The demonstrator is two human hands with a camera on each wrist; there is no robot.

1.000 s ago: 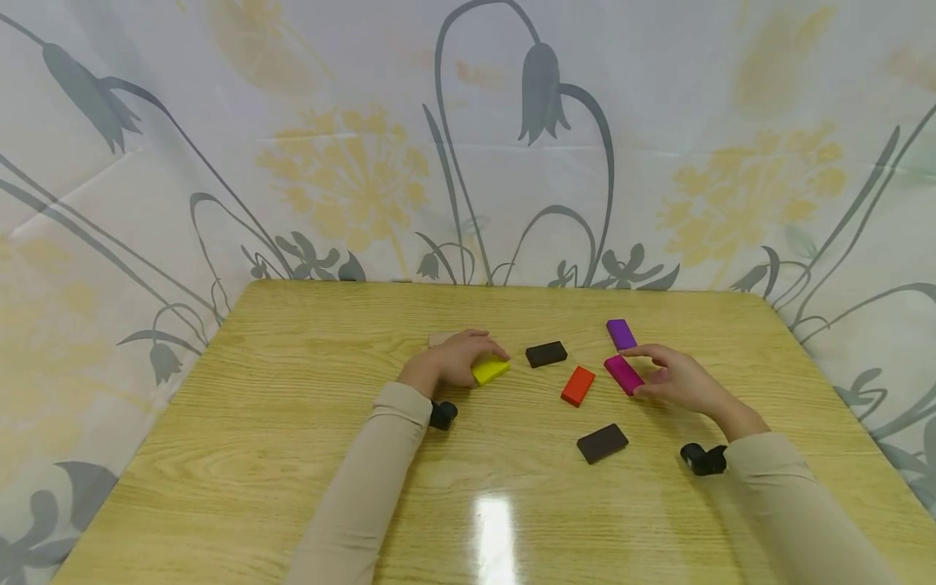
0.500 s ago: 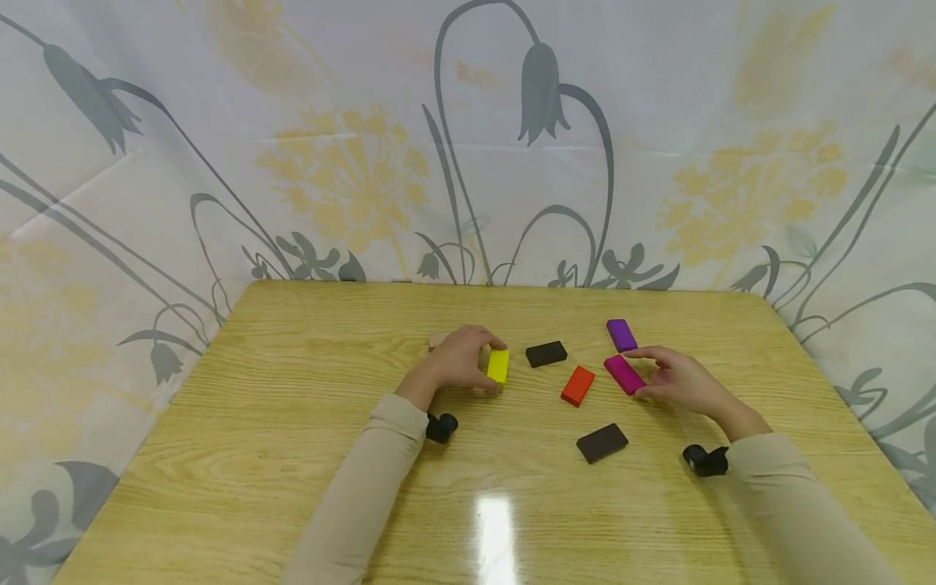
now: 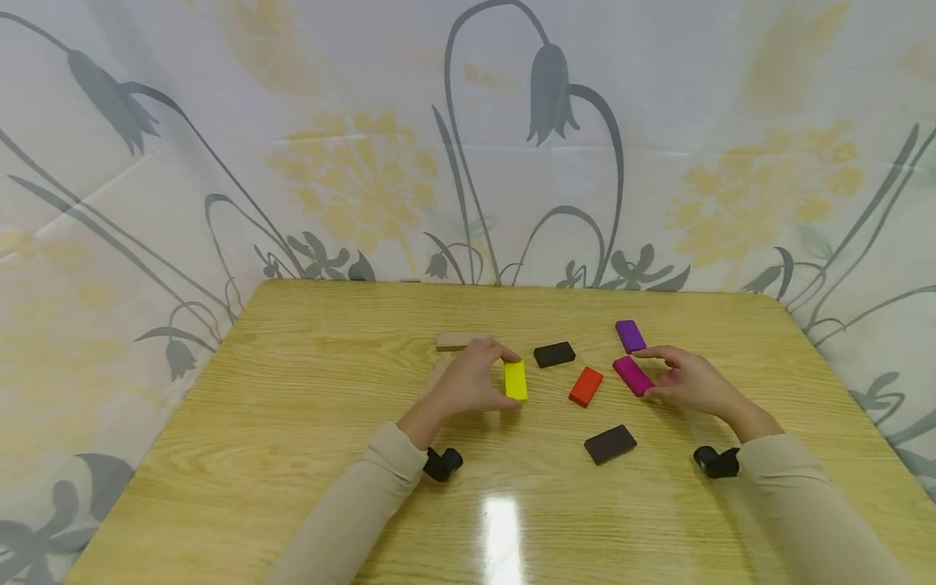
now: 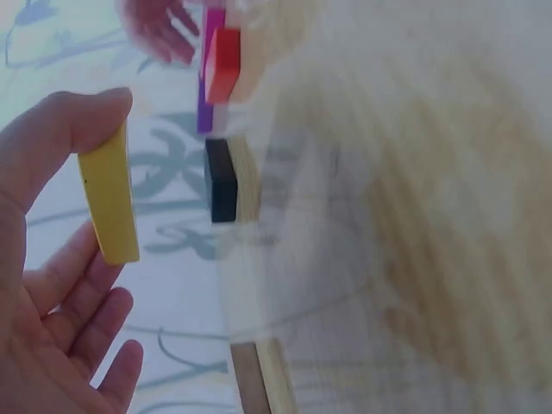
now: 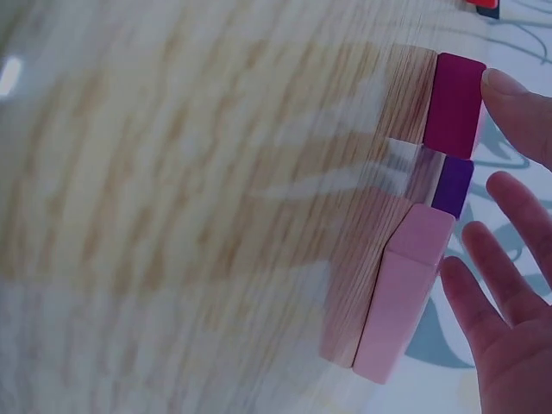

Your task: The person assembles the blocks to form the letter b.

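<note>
In the head view my left hand (image 3: 475, 379) pinches a yellow block (image 3: 515, 381) between thumb and a finger. The left wrist view shows the same yellow block (image 4: 110, 203) held up on its narrow side, the other fingers loose. My right hand (image 3: 691, 383) is at a magenta block (image 3: 632, 376) lying on the table. Its thumb (image 5: 509, 86) reaches the block's edge in the right wrist view; its fingers are spread, apart from the block. A pink block (image 5: 405, 293) lies beside that hand, and a purple block (image 3: 630, 335) lies just beyond the magenta one.
Between the hands lie a red block (image 3: 586, 387) and a black block (image 3: 554, 354). A dark brown block (image 3: 610, 444) is nearer the person. A plain wooden block (image 3: 461, 341) lies behind the left hand. A patterned cloth (image 3: 366, 162) borders the table (image 3: 329, 349).
My left hand has turned the yellow block more upright, its long side now facing toward me, and moved it slightly right and nearer. The right hand has barely moved; the view has shifted slightly.
</note>
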